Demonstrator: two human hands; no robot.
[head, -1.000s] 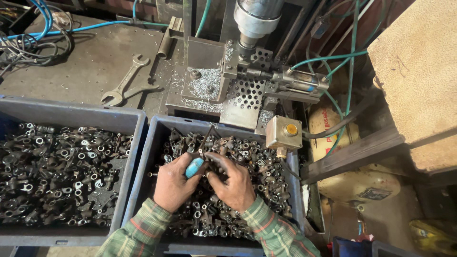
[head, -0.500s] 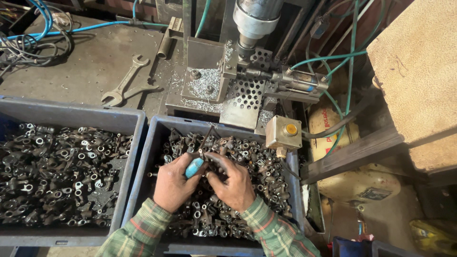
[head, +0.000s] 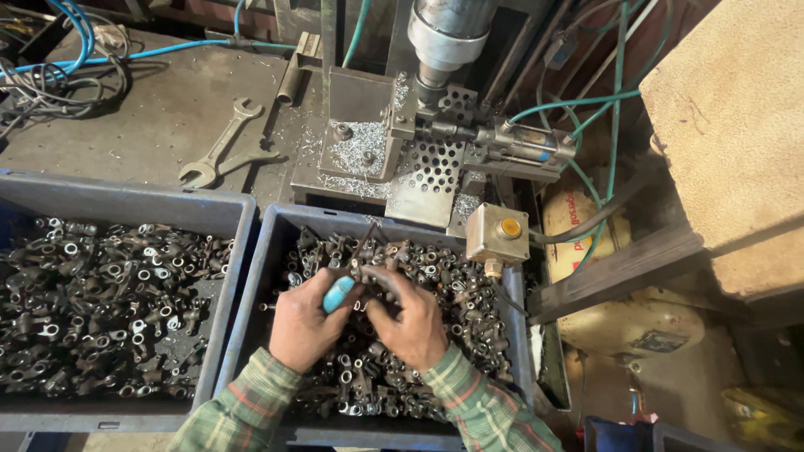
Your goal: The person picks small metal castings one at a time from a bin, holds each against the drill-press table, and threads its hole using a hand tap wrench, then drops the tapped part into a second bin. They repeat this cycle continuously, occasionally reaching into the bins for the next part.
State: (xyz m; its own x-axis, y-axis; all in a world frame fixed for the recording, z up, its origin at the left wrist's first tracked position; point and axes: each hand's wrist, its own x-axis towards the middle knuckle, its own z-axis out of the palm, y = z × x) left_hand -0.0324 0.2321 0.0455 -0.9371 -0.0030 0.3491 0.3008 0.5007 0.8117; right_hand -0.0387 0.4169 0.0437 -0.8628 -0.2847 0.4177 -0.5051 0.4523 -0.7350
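Note:
Both my hands are down inside the right grey bin (head: 276, 230), which is full of small dark metal fittings (head: 456, 310). My left hand (head: 303, 331) grips a tool with a light blue handle (head: 337, 294). My right hand (head: 410, 322) is closed over one of the metal fittings (head: 381, 276) right beside the tool's tip, at the top of the pile. The two hands touch at the fingers. Plaid sleeves cover both forearms.
A second grey bin (head: 126, 205) of similar fittings sits to the left. Behind the bins are a drilling machine (head: 444, 38) with a perforated plate, metal shavings, a switch box with a yellow button (head: 498, 234), a wrench (head: 222, 146) and blue hoses (head: 79, 33).

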